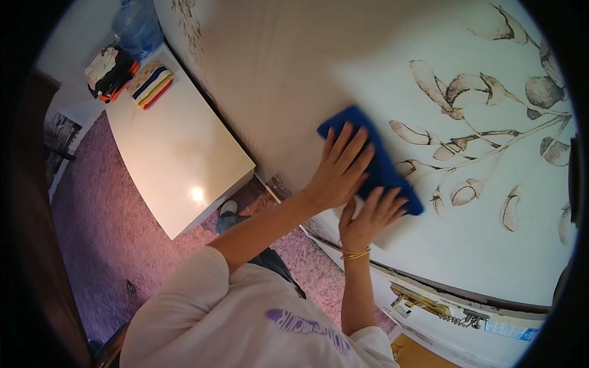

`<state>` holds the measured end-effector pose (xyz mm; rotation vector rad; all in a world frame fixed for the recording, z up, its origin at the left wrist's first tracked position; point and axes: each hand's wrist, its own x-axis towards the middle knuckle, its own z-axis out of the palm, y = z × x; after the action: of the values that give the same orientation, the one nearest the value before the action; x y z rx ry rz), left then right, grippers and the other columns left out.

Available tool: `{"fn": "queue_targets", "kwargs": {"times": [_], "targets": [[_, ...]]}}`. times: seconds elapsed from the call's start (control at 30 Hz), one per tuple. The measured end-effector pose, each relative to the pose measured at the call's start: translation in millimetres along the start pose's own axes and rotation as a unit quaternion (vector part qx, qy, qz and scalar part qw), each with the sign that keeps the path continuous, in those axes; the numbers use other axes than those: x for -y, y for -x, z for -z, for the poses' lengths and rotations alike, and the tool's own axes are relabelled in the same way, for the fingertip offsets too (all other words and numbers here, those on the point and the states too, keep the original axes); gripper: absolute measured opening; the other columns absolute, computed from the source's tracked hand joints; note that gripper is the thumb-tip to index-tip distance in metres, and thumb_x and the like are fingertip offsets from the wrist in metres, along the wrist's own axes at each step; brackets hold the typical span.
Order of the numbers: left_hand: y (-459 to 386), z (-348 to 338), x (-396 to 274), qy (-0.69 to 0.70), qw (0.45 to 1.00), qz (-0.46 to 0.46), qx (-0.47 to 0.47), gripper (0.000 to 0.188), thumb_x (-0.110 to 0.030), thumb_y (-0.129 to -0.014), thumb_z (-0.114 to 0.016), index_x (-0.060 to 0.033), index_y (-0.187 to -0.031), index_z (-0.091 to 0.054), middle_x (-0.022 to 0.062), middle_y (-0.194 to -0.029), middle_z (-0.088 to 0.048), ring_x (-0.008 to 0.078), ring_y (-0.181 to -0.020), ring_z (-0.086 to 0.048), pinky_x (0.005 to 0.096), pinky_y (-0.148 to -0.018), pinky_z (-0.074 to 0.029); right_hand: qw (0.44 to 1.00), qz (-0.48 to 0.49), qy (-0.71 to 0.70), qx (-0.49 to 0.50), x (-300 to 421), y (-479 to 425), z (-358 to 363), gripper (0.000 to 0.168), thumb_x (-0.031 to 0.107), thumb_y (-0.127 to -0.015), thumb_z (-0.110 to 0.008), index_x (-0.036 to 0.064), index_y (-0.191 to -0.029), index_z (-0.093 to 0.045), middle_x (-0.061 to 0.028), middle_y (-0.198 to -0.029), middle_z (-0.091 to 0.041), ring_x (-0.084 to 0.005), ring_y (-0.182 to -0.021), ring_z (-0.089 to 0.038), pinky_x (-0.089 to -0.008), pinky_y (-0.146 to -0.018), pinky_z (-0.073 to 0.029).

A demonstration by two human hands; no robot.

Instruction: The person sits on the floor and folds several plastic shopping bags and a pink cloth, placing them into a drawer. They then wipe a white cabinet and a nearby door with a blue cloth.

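A folded blue cloth (384,161) lies against a pale wall (294,83) printed with a brown botanical drawing (464,138). My left hand (340,172) presses flat on the cloth's upper part, fingers spread and slightly blurred. Lower down, my right hand (370,211) has its fingers over the cloth's lower end. Thin gold-coloured bangles (355,253) circle the right wrist. Both palms hold the cloth to the wall, and the surface beneath it is hidden.
At left stands a white cabinet (184,152) bearing folded striped textiles (151,85), a pile of clothes (112,73) and a large blue water bottle (137,27). Pink carpet (124,202) covers the floor. A brass-coloured lock (418,296) and door chain (460,318) are at lower right.
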<state>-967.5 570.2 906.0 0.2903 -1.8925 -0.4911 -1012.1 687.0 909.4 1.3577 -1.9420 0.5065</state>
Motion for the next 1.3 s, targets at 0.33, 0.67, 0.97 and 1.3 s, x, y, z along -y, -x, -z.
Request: {"fn": "queue_targets", "kwargs": {"times": [0.33,0.67,0.97,1.3], "targets": [[21,-27,38,-0.078,0.994,-0.030,-0.076,0.047,-0.036,-0.074,-0.054,-0.0076,-0.111,-0.047,0.0154,-0.132,-0.029,0.0362,-0.126,-0.018,0.0528,-0.101,-0.004,0.999,0.042,-0.003,0.032,13,13,-33,0.060,0.038,-0.086,-0.040,0.000,-0.130,-0.028,-0.0226,-0.137,-0.016,-0.0439,-0.126,-0.010,-0.0558,-0.098,-0.006],[83,-7,59,-0.084,0.989,0.112,0.041,0.047,-0.014,-0.068,-0.057,0.0045,-0.110,-0.044,0.0222,-0.129,-0.027,0.0422,-0.123,-0.020,0.0561,-0.098,-0.018,0.942,-0.134,-0.241,0.191,57,15,-24,0.043,0.024,-0.083,-0.048,-0.001,-0.118,-0.042,-0.0176,-0.120,-0.041,-0.0281,-0.104,-0.043,-0.0381,-0.084,-0.034],[64,0,36,0.050,0.962,0.265,-0.044,0.046,-0.007,-0.078,-0.050,-0.0033,-0.119,-0.032,0.0231,-0.136,-0.013,0.0413,-0.125,-0.016,0.0475,-0.100,-0.020,0.638,-0.496,-0.571,0.144,61,-4,-16,0.035,0.020,-0.087,-0.045,0.000,-0.116,-0.041,-0.0079,-0.114,-0.045,-0.0151,-0.098,-0.047,-0.0270,-0.077,-0.040],[45,-1,33,0.286,0.796,0.519,-0.125,0.075,-0.051,-0.087,-0.028,-0.0059,-0.134,0.008,0.0166,-0.140,0.008,0.0306,-0.130,0.000,0.0385,-0.104,-0.006,0.340,-0.580,-0.728,0.134,50,7,-32,0.038,0.025,-0.086,-0.044,0.004,-0.118,-0.042,-0.0104,-0.120,-0.045,-0.0214,-0.111,-0.043,-0.0376,-0.093,-0.032]]}}
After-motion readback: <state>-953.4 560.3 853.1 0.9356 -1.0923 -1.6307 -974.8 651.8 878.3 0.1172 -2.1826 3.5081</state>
